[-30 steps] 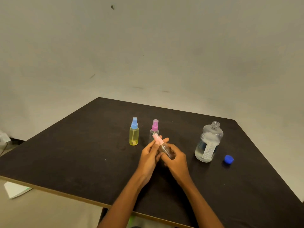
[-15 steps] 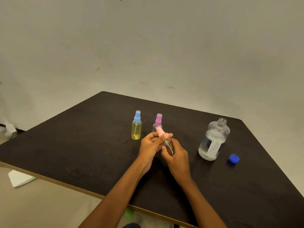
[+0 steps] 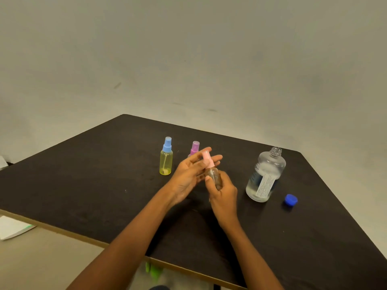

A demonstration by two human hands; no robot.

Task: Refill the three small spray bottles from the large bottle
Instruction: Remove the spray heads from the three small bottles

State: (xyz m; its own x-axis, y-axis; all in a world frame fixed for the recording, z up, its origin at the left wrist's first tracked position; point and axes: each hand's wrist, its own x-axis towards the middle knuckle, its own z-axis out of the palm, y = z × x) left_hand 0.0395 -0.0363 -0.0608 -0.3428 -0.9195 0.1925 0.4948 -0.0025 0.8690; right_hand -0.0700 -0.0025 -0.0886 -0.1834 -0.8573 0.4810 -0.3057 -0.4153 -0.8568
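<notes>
My right hand (image 3: 223, 195) grips a small clear spray bottle (image 3: 214, 175) with a pale pink top (image 3: 207, 159), holding it upright above the black table (image 3: 83, 185). My left hand (image 3: 191, 172) is beside the pink top with fingers stretched out, touching it. A yellow spray bottle with a blue top (image 3: 166, 159) stands to the left. A spray bottle with a magenta top (image 3: 194, 147) stands behind my left hand, mostly hidden. The large clear bottle (image 3: 265, 174), uncapped and partly filled, stands to the right.
The large bottle's blue cap (image 3: 291, 199) lies on the table to its right. A white sheet of paper (image 3: 12, 228) lies on the floor beyond the table's left edge. A plain wall rises behind the table.
My left hand's fingers, which were curled round the pink top, are now stretched out beside it. The bottle stands more upright in my right hand.
</notes>
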